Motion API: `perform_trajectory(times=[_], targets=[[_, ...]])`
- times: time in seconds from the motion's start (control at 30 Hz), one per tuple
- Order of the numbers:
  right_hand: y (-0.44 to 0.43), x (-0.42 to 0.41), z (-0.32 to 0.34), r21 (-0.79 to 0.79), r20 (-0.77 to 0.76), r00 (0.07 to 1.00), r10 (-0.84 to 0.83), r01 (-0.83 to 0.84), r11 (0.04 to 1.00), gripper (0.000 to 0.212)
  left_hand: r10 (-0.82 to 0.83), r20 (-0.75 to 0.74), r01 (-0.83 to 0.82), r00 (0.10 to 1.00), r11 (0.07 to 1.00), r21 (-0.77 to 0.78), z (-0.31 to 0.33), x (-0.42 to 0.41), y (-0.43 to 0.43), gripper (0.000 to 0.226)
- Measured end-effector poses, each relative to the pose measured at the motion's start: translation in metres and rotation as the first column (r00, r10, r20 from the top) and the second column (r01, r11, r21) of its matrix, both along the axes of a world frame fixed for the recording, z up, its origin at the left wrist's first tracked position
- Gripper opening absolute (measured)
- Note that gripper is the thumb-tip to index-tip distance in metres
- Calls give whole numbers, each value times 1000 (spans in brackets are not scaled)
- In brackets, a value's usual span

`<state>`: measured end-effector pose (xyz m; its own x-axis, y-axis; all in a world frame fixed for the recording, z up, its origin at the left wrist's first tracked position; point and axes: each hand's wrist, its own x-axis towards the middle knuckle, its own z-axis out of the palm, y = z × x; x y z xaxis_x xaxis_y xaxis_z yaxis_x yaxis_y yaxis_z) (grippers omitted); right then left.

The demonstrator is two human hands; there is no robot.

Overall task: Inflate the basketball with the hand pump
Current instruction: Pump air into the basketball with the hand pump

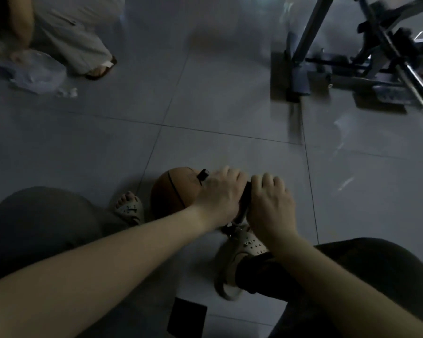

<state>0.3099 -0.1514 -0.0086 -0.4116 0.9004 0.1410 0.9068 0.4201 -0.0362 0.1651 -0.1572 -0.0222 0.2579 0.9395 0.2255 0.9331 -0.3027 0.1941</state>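
An orange-brown basketball (pixel 174 191) rests on the tiled floor between my two sandalled feet. Over its right side stands a black hand pump (pixel 245 200), mostly covered by my hands; one black end of its handle (pixel 202 175) sticks out past my left fingers. My left hand (pixel 221 193) is closed over the left part of the handle. Beside it, my right hand (pixel 270 203) grips the right part. The pump's lower shaft shows between the hands, above my right foot (pixel 244 245). The needle and valve are hidden.
Another person's leg in light trousers and a sandal (pixel 100 69) stands at the upper left beside a clear plastic bag (pixel 38 73). A metal frame with bars (pixel 366 59) fills the upper right. A dark flat square (pixel 187 318) lies on the floor near my knees.
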Motion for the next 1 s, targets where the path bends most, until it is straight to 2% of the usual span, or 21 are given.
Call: perform_trajectory(times=[0.07, 0.17, 0.33, 0.47, 0.57, 0.77, 0.9, 1.0], targets=[[-14, -3, -30, -30, 48, 999, -17, 18, 999, 22, -13, -60, 12, 998, 1000, -20, -30, 6, -13, 25], [-7, -5, -52, -65, 89, 995, -48, 54, 996, 28, 50, -87, -53, 995, 998, -36, -59, 7, -8, 11], [2, 0, -81, -140, 95, 995, -25, 38, 989, 32, 27, -113, -43, 993, 988, -146, -86, 16, -4, 35], [3, -2, -110, -224, 136, 990, -38, 68, 972, 22, 32, -123, -58, 992, 975, -215, -112, 16, -5, 40], [4, -1, -119, -291, 201, 979, -30, 89, 953, 23, 17, -142, -53, 990, 965, -257, -119, 18, -3, 41], [9, -7, -99, -325, 272, 962, -23, 114, 939, 27, 55, -188, -116, 981, 937, -329, -99, 19, 0, 38], [15, -2, -53, -463, 179, 982, 65, 26, 886, 25, -7, -212, -82, 977, 911, -405, -69, 15, -2, 35], [21, -1, -12, -430, 116, 991, 72, -15, 903, 16, -5, -139, -45, 990, 935, -352, -28, 2, -2, 30]])
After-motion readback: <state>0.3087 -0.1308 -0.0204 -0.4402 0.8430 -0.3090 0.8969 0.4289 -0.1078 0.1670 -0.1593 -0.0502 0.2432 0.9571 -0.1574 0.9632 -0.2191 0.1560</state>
